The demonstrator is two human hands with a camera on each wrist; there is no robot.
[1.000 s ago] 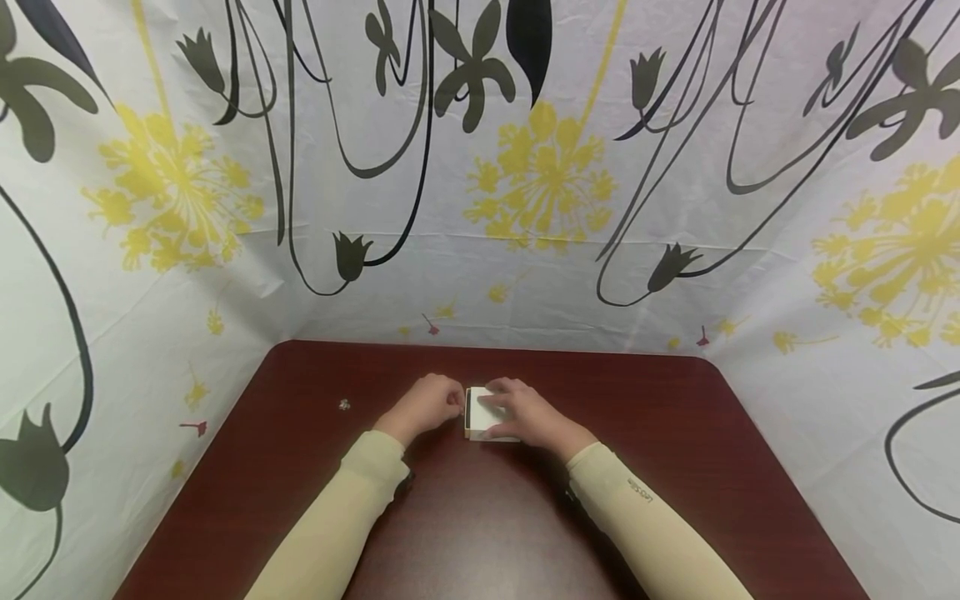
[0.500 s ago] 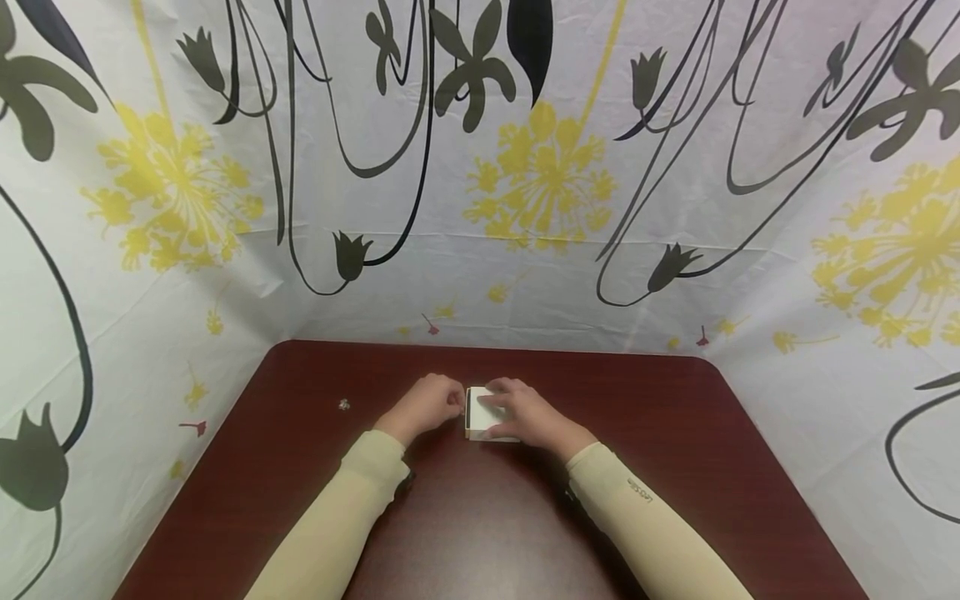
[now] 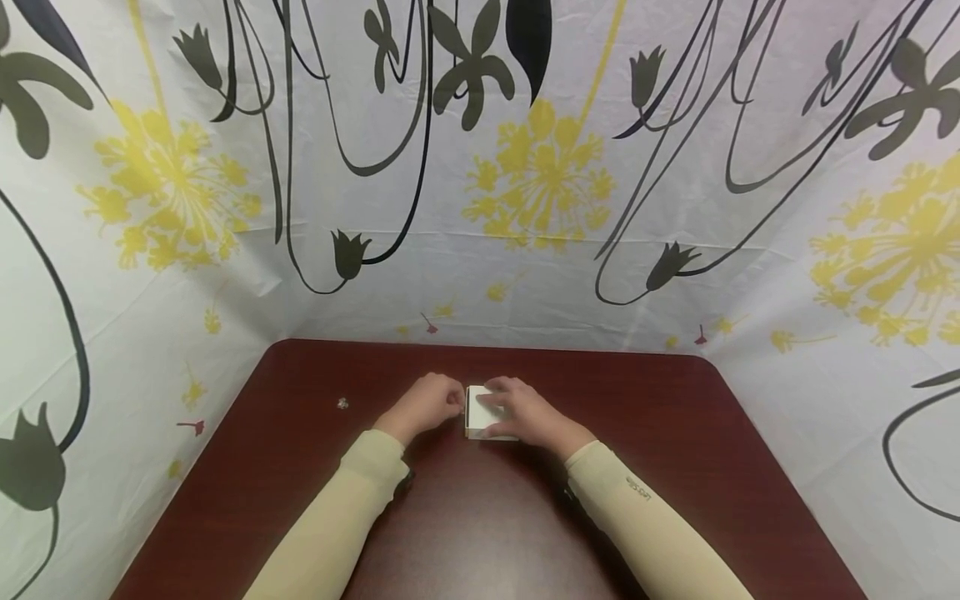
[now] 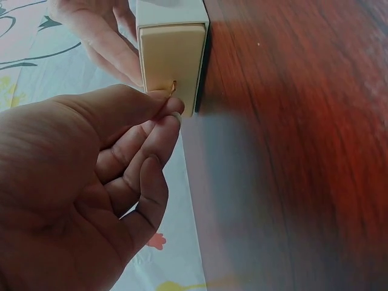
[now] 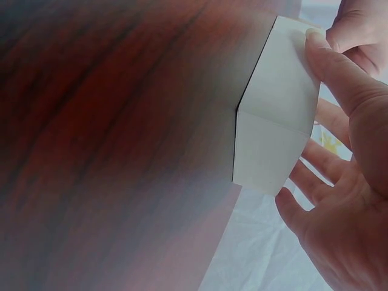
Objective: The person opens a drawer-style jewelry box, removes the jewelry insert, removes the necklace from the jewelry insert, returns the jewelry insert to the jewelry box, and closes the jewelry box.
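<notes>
A small white drawer-style box (image 3: pixel 483 417) lies on the table in front of me. My right hand (image 3: pixel 536 418) holds it from the right, thumb along the near side and fingers spread across the top and far side. My left hand (image 3: pixel 426 407) is at the box's left end. In the left wrist view, its thumb and index finger pinch a small golden pull loop (image 4: pixel 174 86) on the cream drawer front (image 4: pixel 173 57). The drawer front sits about level with the sleeve's edge. In the right wrist view, the thumb (image 5: pixel 348 85) presses on the sleeve (image 5: pixel 279 79).
A small shiny silvery piece (image 3: pixel 342 403) lies on the dark red wooden table (image 3: pixel 480 517), left of my left hand. White cloth (image 3: pixel 465 308) with floral prints hangs around the table's back and sides.
</notes>
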